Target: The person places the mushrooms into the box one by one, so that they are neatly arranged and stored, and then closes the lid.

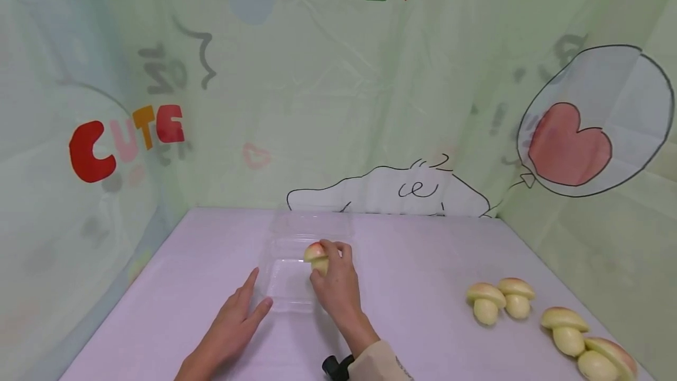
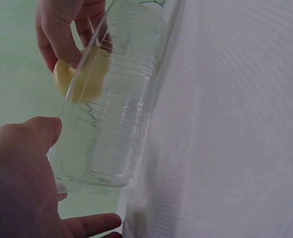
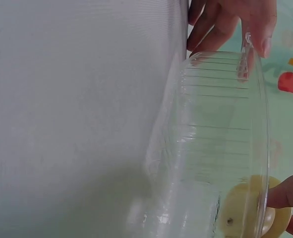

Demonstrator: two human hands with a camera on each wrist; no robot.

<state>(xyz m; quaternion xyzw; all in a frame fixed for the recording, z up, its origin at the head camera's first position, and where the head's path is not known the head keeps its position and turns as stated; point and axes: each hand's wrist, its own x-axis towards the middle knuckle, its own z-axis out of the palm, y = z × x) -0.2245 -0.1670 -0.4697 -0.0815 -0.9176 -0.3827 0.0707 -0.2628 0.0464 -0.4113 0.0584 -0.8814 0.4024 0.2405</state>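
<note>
A clear plastic clamshell box (image 1: 293, 284) lies on the table with its lid (image 1: 311, 223) folded back. My right hand (image 1: 338, 281) pinches a cream toy mushroom (image 1: 315, 251) with a reddish cap top, thumb on one side and fingers on the other. In the left wrist view the mushroom (image 2: 89, 74) shows partly through the box wall, around rim height. My left hand (image 1: 233, 319) is at the box's left side, fingers extended and thumb apart. The right wrist view shows the left hand's fingers (image 3: 215, 29) right at the box's end.
Several more toy mushrooms lie at the table's right: a pair (image 1: 486, 304) further in and another pair (image 1: 566, 331) near the right edge. A black object (image 1: 335, 366) shows by the right sleeve. Printed cloth walls (image 1: 317, 104) enclose the back and sides.
</note>
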